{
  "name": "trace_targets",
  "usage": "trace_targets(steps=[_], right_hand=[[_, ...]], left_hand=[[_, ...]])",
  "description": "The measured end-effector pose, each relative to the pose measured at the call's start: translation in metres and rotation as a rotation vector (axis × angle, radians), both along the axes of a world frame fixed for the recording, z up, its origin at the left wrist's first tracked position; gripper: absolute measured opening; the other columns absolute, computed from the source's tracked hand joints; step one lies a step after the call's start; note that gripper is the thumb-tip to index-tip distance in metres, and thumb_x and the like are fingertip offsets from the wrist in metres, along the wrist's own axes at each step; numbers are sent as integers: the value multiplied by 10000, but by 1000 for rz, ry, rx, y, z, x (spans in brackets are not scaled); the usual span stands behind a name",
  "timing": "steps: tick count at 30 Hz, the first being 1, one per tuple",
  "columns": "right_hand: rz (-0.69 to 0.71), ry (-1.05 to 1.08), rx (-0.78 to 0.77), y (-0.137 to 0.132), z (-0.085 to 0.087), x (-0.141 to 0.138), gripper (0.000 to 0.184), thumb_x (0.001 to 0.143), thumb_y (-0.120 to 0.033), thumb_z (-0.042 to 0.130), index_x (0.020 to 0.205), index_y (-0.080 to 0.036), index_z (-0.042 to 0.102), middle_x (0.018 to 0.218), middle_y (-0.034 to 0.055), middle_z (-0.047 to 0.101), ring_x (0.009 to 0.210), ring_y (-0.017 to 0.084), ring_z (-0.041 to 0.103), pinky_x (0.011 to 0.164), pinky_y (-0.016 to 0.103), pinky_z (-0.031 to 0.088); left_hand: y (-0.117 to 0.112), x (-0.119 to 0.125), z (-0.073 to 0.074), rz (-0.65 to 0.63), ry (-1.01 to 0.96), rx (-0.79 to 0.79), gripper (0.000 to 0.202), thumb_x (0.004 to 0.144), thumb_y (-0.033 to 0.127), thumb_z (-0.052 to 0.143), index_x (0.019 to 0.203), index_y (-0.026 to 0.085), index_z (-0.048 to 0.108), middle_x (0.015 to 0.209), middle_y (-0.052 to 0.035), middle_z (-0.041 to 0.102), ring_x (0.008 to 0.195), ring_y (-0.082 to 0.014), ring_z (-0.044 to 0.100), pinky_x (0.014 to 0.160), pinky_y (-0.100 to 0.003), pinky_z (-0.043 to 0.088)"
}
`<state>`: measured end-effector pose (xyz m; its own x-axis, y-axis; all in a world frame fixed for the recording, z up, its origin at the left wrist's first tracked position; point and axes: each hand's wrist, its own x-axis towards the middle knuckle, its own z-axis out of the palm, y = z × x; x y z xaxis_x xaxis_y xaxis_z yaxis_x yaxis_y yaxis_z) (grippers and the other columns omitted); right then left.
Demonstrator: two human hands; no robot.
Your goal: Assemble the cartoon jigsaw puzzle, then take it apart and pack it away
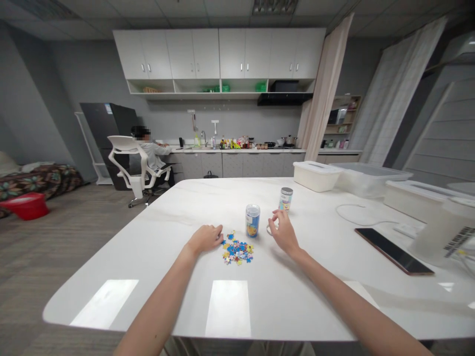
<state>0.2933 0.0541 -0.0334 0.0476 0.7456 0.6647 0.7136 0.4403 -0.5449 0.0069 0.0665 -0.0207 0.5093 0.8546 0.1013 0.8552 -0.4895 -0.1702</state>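
Note:
A small heap of colourful jigsaw puzzle pieces (238,251) lies on the white table. My left hand (206,239) rests at its left edge with the fingers curled in; anything under them is hidden. Behind the heap stands a clear-topped can (253,221) with a blue, yellow-figured label. To its right is my right hand (285,233), thumb and fingers bent around a thin, pale round lid (268,230), most of which the hand covers. Just beyond my right fingers stands a second can (286,199) with a dark, silvery top, its lower part partly hidden.
A dark phone (393,250) lies at the right, near a translucent container (432,237) and a white cable (343,217). White storage boxes (317,177) line the far right edge. Past the table, a person (153,153) sits in a white chair by the kitchen counter.

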Motion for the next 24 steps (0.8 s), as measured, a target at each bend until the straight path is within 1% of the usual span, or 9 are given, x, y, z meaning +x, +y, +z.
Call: trace_targets(steps=[1, 2, 4, 7, 10, 13, 15, 19, 24], right_hand=[[72, 31, 57, -6, 2, -7, 44, 874, -234, 453, 895, -206, 479, 1060, 98, 529, 1036, 225, 542, 886, 384, 472], [162, 13, 81, -13, 3, -14, 83, 871, -217, 457, 950, -204, 478, 1047, 95, 537, 1001, 219, 553, 861, 382, 486], [370, -107, 49, -27, 1, -29, 157, 868, -175, 458, 1019, -198, 494, 1029, 89, 571, 979, 207, 569, 864, 373, 495], [593, -275, -66, -43, -9, -46, 317, 873, -184, 496, 1190, -172, 506, 1218, 127, 575, 1154, 216, 541, 1000, 394, 448], [642, -409, -182, -48, -18, -53, 462, 872, -273, 556, 1313, -154, 489, 1410, 164, 479, 1300, 273, 454, 1074, 464, 385], [641, -456, -228, -48, -21, -53, 468, 897, -312, 541, 1342, -177, 497, 1446, 146, 459, 1327, 282, 436, 1086, 495, 365], [645, -427, -214, -48, -20, -52, 420, 908, -306, 531, 1313, -197, 527, 1425, 130, 490, 1308, 266, 464, 1075, 487, 382], [660, -350, -186, -47, -18, -53, 316, 896, -270, 563, 1204, -206, 594, 1328, 121, 582, 1254, 246, 522, 1036, 453, 428], [671, -269, -195, -45, -14, -55, 196, 873, -182, 578, 1057, -209, 639, 1154, 90, 666, 1093, 212, 618, 949, 387, 486]], left_hand=[[0, -1, 1, 10, -10, -6, 322, 925, 289, 334, 1019, 142, 604, 806, -146, 702, 766, -282, 678, 677, -352, 463], [0, -1, 1, 20, -20, -13, 317, 923, 274, 334, 1037, 143, 599, 805, -144, 701, 762, -280, 677, 673, -348, 461], [-2, -3, 3, 38, -43, -30, 309, 925, 283, 345, 1042, 156, 601, 802, -134, 699, 770, -274, 675, 674, -337, 456], [-5, -6, 6, 60, -83, -61, 323, 941, 373, 357, 1009, 193, 617, 794, -98, 693, 801, -252, 670, 693, -313, 450], [-10, -8, 9, 75, -201, -174, 366, 891, 510, 453, 1039, 217, 615, 790, -60, 684, 827, -231, 655, 718, -289, 451], [-13, -9, 13, 99, -356, -314, 523, 772, 580, 590, 1149, 219, 583, 794, -36, 674, 839, -227, 638, 738, -279, 453], [-14, -8, 15, 111, -406, -355, 511, 742, 559, 620, 1119, 215, 608, 801, -29, 672, 808, -216, 633, 734, -270, 448], [-14, -6, 20, 85, -422, -403, 346, 774, 490, 587, 934, 193, 667, 720, -18, 658, 691, -182, 615, 661, -248, 428], [-14, -6, 21, 78, -397, -385, 288, 804, 438, 571, 921, 192, 665, 671, -8, 640, 651, -165, 599, 619, -237, 416]])
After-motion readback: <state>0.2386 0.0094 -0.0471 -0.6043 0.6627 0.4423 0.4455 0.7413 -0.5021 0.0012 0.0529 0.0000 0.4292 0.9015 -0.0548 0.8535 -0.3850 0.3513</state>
